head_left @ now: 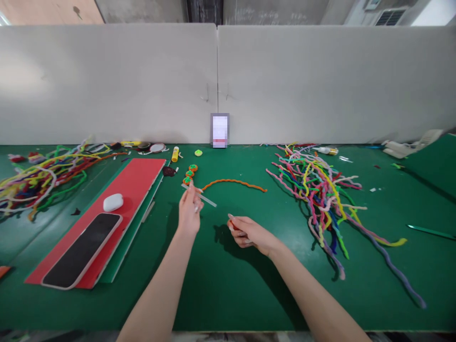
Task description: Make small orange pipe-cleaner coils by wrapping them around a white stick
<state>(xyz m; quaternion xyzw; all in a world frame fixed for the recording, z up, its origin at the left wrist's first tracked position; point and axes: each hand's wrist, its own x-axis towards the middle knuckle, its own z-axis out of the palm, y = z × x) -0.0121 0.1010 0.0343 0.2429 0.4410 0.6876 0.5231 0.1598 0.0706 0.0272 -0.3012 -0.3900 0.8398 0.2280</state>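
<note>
My left hand (190, 209) is closed, its fingers pinched around a thin translucent strip (209, 201) that juts out on both sides. Just beyond its fingertips lie several small orange rounds with green tops (190, 174), set in a short row. An orange pipe cleaner (233, 180) curves across the table to the right of this hand. Lower and further right, my right hand (249, 232) is closed on a small orange piece (232, 226), mostly hidden by the fingers.
Piles of coloured pipe cleaners lie at right (320, 190) and left (46, 175). A phone (83, 249) and white earbud case (113, 202) rest on a red folder (138, 180). A yellow glue stick (175, 154) and a propped-up screen (220, 130) stand at the back.
</note>
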